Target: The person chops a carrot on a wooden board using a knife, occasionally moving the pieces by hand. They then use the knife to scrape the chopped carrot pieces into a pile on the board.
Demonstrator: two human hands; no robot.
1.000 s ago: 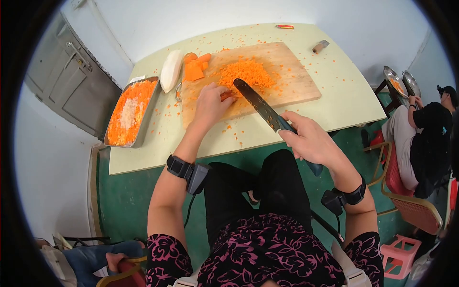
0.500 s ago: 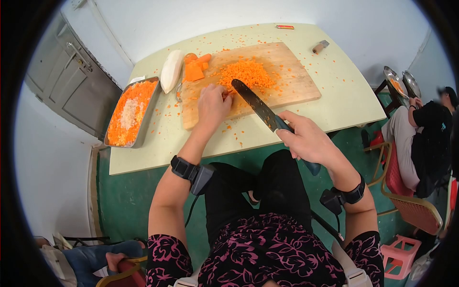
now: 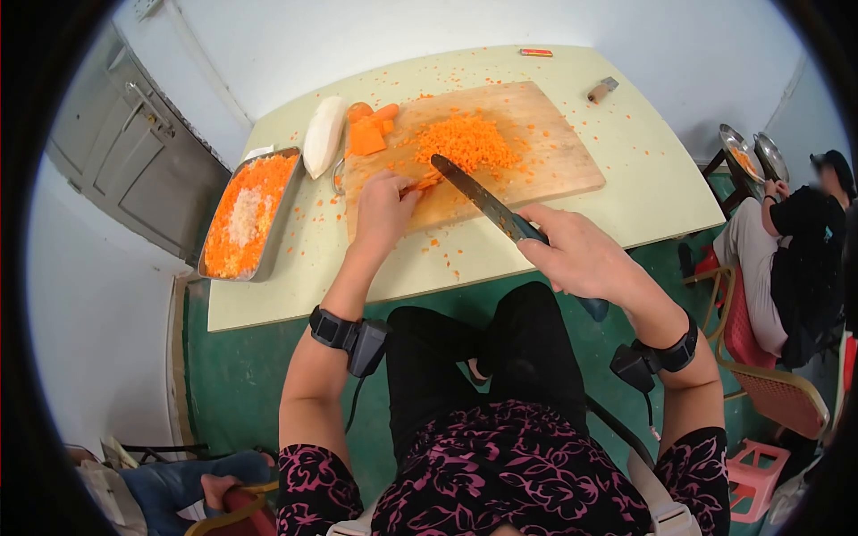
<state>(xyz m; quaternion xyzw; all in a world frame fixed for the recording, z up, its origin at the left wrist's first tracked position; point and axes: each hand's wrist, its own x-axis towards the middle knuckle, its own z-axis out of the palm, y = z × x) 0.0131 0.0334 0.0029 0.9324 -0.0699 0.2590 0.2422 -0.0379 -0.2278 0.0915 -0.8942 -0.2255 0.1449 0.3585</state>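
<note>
My right hand point(image 3: 576, 252) is wrapped round the dark handle of a kitchen knife point(image 3: 478, 194). Its blade points up and left over the wooden cutting board point(image 3: 554, 170), the tip close to some carrot strips point(image 3: 429, 180). These strips are pinned at the near left part of the board by the fingers of my left hand point(image 3: 384, 210), which are drawn together on their left end. Beyond the blade lies a heap of diced carrot point(image 3: 469, 141). Larger carrot chunks point(image 3: 367, 136) rest at the board's far left corner.
A peeled white radish point(image 3: 323, 136) lies left of the board, beside a metal tray point(image 3: 284, 214) of chopped carrot and paler bits. A wooden-handled tool point(image 3: 601, 89) and a red lighter-like item point(image 3: 536, 53) lie farther back. Another person point(image 3: 800, 223) sits at right near metal bowls point(image 3: 770, 156).
My left hand has shifted slightly left and down, and more of the carrot strips now shows between it and the blade. The knife has moved little.
</note>
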